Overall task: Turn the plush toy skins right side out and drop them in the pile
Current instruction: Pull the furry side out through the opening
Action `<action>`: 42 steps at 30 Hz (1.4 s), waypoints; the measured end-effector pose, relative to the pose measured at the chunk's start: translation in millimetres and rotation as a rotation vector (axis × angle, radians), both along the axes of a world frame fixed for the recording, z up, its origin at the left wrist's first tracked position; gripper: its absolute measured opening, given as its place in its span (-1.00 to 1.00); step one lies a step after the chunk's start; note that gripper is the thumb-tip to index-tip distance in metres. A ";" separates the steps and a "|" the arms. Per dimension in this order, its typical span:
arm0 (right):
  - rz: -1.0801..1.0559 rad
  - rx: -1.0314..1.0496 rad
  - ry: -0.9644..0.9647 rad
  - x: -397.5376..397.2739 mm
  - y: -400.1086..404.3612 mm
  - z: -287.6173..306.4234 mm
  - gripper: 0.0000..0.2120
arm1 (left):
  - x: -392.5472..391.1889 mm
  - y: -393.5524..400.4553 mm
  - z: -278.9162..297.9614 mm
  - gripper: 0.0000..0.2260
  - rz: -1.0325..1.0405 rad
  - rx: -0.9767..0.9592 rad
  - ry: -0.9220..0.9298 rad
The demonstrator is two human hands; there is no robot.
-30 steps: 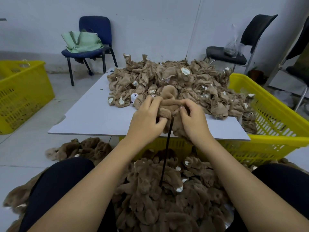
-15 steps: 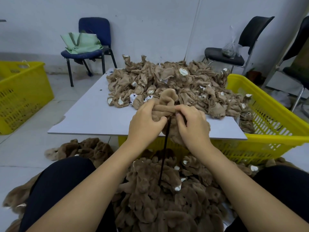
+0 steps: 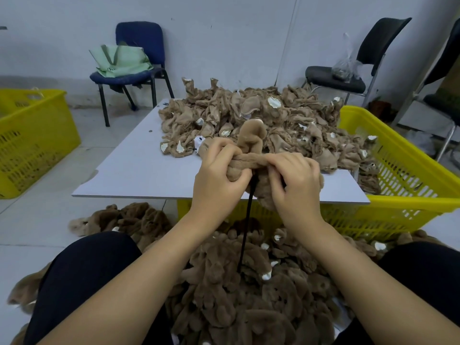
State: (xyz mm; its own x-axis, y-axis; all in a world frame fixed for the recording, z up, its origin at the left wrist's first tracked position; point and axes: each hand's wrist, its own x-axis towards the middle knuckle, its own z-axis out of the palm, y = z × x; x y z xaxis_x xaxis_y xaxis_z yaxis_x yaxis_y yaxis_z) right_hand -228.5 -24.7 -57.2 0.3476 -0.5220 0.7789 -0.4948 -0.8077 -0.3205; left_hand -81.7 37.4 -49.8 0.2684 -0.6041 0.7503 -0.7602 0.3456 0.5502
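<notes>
Above the board's near edge, both hands (image 3: 219, 180) (image 3: 296, 180) grip a bunched tan plush skin (image 3: 251, 143).

Both hands work one tan plush skin (image 3: 250, 143) above the near edge of the white surface (image 3: 129, 170). The left hand (image 3: 219, 178) grips its rolled fabric on one side, the right hand (image 3: 296, 180) grips it on the other, and a furry lobe stands up between them. A thin black rod (image 3: 246, 227) runs from the skin down into the fluffy brown pile (image 3: 249, 295) between the knees. Inside-out skins (image 3: 249, 115) are heaped on the surface, beside a yellow basket (image 3: 403, 175).
</notes>
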 end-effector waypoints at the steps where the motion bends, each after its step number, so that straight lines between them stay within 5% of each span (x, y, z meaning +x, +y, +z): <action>1: -0.006 -0.014 -0.018 -1.2 0.6 -1.4 -0.75 | -2.3 1.2 0.6 -0.90 0.004 -0.006 -0.013; 10: 0.066 -0.054 -0.108 -4.6 0.7 -17.9 -0.77 | -6.5 6.5 -15.0 -0.94 0.082 -0.158 -0.412; 14: 0.252 0.200 -0.135 -7.8 1.3 -21.1 -0.78 | -9.2 5.6 -29.3 -0.93 0.100 -0.187 -0.384; 18: 0.233 0.556 0.144 -14.7 -4.5 -21.6 -0.80 | -9.8 6.3 -33.7 -0.93 0.205 -0.104 -0.314; 21: 0.131 0.472 0.206 -14.0 -4.0 -22.2 -0.85 | -9.7 9.5 -35.2 -0.83 0.237 -0.074 -0.274; 28: 0.058 0.073 0.017 -14.1 -2.8 -6.2 -0.75 | -20.8 12.9 -44.1 -0.86 0.178 -0.169 -0.464; 31: 0.072 -0.024 0.112 -11.7 -3.3 -8.8 -0.73 | -25.9 13.3 -58.5 -0.85 0.130 0.015 -0.374; 35: 0.027 0.084 0.091 -10.1 -2.6 -13.3 -0.64 | -26.8 11.9 -62.1 -0.80 0.105 0.231 -0.102; 38: -0.059 0.241 0.082 -12.9 -5.0 -13.4 -0.56 | -23.1 13.2 -50.9 -0.75 0.138 0.209 -0.252; 42: -0.030 0.305 0.088 -14.4 -6.5 -12.7 -0.69 | -20.4 11.4 -27.1 -0.86 0.187 -0.096 -0.520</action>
State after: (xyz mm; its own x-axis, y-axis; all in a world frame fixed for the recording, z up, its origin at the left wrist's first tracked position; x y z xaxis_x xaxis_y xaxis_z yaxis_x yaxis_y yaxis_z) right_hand -242.9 -31.2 -69.9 0.3875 -0.7380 0.5524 -0.5535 -0.6655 -0.5007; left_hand -102.1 48.8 -76.9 -0.0552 -0.5045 0.8617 -0.9762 0.2087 0.0597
